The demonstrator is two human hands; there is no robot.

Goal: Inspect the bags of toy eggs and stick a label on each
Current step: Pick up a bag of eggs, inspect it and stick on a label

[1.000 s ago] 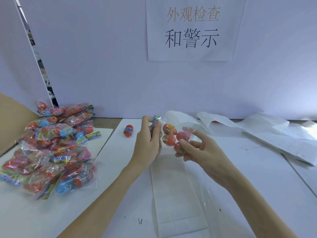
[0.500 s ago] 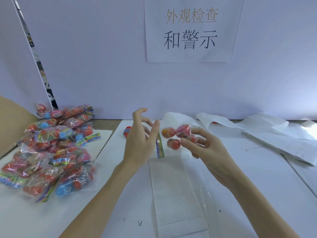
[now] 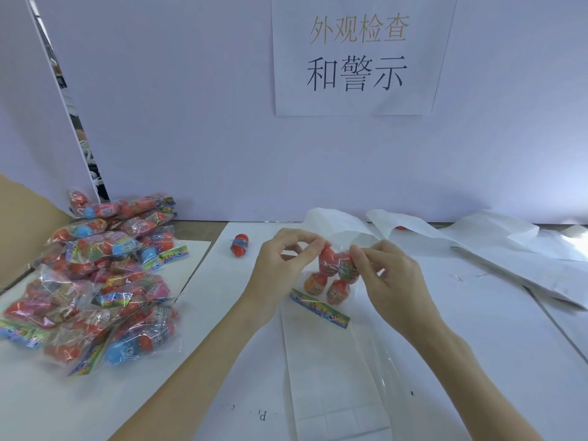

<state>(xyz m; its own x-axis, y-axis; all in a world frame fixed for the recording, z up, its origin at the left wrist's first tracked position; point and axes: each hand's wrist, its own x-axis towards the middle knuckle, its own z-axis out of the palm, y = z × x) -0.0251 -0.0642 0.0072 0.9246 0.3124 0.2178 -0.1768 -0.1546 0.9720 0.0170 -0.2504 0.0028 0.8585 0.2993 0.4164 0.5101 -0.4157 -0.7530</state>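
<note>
Both hands were up over the middle of the table point(image 3: 477, 329), working one bag point(image 3: 331, 281) between them. The left hand point(image 3: 280, 268) had its thumb and forefinger pinched on the clear film at the bag's upper left, the other fingers curled loosely behind. The right hand point(image 3: 391, 281) pinched the bag from the other side, fingertips pressed into the film against an egg, the remaining fingers bent in under the palm.

The bag hung between the two grips, its lower end touching or just above the table — I could not tell which. Four eggs point(image 3: 327, 259) showed through the film, red and orange, and the bright printed header strip point(image 3: 319, 308) trailed at the bottom, slanting down to the right.

Below the bag lay a long white backing sheet point(image 3: 334, 377) running toward the near edge. To the left, well apart from the hands, a heap of bags point(image 3: 95, 281) sat piled against the wall, red, blue and pink eggs showing through. One loose egg point(image 3: 239, 245) — red with a blue band — lay alone between the heap and the left hand. Crumpled white sheets point(image 3: 509, 249) were spread along the back right. On the wall hung a paper sign point(image 3: 356, 55) with printed characters.
</note>
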